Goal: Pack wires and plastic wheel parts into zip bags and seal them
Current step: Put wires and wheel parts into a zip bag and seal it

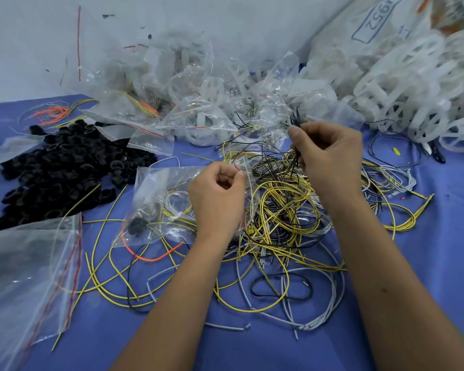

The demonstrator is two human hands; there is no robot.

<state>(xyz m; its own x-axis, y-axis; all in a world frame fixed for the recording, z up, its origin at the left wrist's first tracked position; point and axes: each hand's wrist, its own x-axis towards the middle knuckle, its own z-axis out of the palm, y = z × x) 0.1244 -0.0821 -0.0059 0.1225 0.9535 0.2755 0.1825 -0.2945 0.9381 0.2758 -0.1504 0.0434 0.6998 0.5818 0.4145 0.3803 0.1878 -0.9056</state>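
A tangle of yellow, black and white wires [281, 210] covers the middle of the blue table [439, 236]. My right hand [330, 153] pinches a small bundle of black wires [296, 121] that stick up above the heap. My left hand [217, 194] pinches the mouth of a clear zip bag [158, 199], which lies to the left and holds white and yellow wires and a black part. White plastic wheel parts [402, 97] are heaped at the back right.
A pile of black ring parts [62, 170] lies at the left. Filled clear zip bags [188, 103] are stacked along the back wall. Empty zip bags [24, 277] lie at the front left. Orange wires [50, 113] sit at the far left. A big white sack [373, 25] stands behind the wheels.
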